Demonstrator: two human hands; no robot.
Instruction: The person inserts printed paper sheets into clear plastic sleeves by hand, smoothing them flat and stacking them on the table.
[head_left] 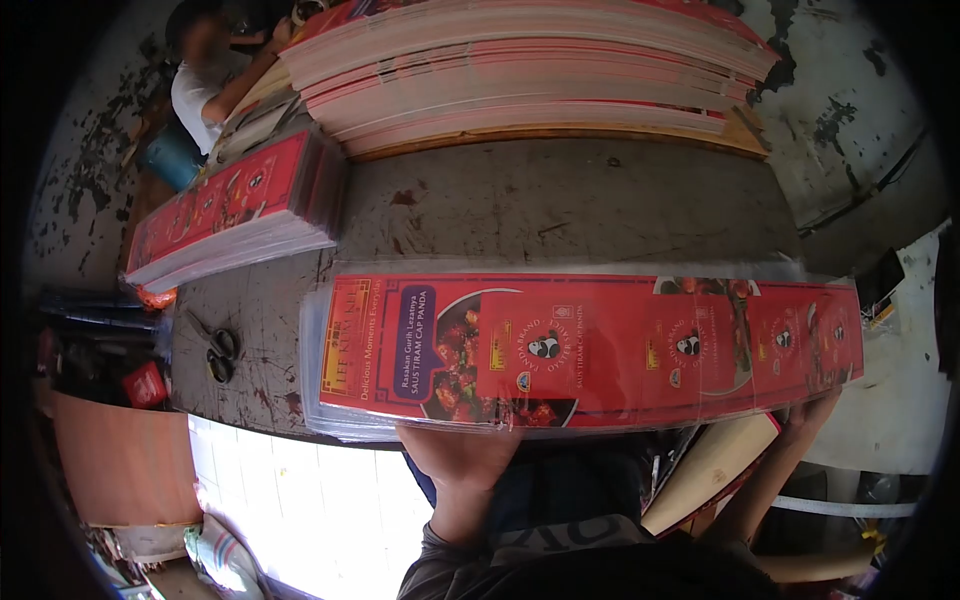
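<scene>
A long stack of red printed cardboard sheets in clear plastic sleeves (620, 345) lies across the near side of the table, its right end reaching past the table edge. The print shows panda logos and food pictures. My left hand (462, 458) grips the near edge of the stack left of its middle, with the fingers hidden beneath it. At the near right corner my right hand (815, 408) holds the stack's edge, its fingers partly covered by the sheets.
Black-handled scissors (222, 352) lie on the dark worn table (560, 205) at left. A second stack of sleeved red sheets (225, 205) sits at the far left. Tall piles of printed sheets (520, 75) line the back. A person in white (200, 95) is at the upper left.
</scene>
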